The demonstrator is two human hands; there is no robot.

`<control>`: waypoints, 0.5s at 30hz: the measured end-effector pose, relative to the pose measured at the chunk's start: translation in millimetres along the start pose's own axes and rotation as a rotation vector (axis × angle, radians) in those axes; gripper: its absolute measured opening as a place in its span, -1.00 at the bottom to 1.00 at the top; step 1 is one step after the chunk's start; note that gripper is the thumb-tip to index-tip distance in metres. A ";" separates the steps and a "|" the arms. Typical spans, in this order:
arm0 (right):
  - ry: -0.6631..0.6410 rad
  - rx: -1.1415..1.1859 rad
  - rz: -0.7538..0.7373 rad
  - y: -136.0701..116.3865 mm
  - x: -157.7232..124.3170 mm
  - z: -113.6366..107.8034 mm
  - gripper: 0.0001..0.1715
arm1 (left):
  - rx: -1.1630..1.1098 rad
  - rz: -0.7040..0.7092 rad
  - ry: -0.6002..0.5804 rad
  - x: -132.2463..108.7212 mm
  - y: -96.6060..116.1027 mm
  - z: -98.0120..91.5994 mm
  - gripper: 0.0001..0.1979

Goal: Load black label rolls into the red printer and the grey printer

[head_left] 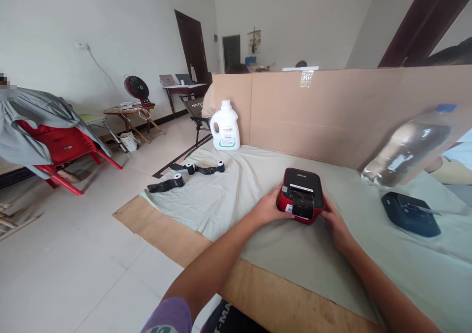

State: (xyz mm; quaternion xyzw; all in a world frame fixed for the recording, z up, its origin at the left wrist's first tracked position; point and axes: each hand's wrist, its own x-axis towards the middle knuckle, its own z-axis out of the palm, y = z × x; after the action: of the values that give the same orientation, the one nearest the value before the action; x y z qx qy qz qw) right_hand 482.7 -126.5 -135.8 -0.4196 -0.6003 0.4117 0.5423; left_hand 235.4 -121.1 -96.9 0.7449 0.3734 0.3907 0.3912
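A red and black label printer point(302, 183) sits on the cloth-covered table in front of me, with a strip of black paper point(303, 206) coming out of its front slot. My left hand point(271, 207) is closed around the printer's left side, its thumb along the lower front edge. On the opposite side my right hand point(334, 220) grips the right edge; its fingertips are partly hidden behind the casing. To the left lie several small rolls of black paper point(165, 184), partly unwound.
A white detergent bottle point(225, 129) stands before the cardboard partition point(313, 111). At right are a large clear bottle point(409, 146) with a blue cap and a dark, flat device point(411, 215). A person sits on a red chair point(70, 146) at far left.
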 end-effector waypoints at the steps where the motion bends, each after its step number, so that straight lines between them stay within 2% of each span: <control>1: -0.059 -0.091 -0.020 -3.2 -3.5 -1.3 -0.08 | -0.005 -0.003 -0.011 2.1 -2.0 -1.6 0.06; 4: -0.050 -0.338 -0.120 -18.9 0.5 13.1 0.15 | 0.009 0.002 -0.029 11.9 -10.5 -11.9 -0.01; 7: -0.031 -0.393 -0.222 -38.4 32.0 49.8 0.11 | 0.004 0.028 -0.030 26.2 -20.2 -43.1 -0.19; 9: -0.065 -0.343 -0.272 -48.2 64.6 81.1 0.05 | 0.039 0.030 0.017 37.3 -25.1 -79.3 -0.21; 11: -0.085 -0.254 -0.311 -52.4 101.1 115.3 0.04 | 0.135 0.032 0.055 49.3 -28.1 -124.6 -0.18; 15: -0.095 -0.071 -0.383 -40.1 169.0 187.8 0.02 | 0.367 0.070 0.087 71.6 -35.5 -218.1 -0.22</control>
State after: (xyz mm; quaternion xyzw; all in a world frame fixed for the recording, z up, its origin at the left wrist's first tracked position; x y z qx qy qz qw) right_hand 283.1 14.4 -59.7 -0.2967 -0.7081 0.2991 0.5666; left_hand 65.6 18.8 -22.4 0.7988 0.4288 0.3611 0.2183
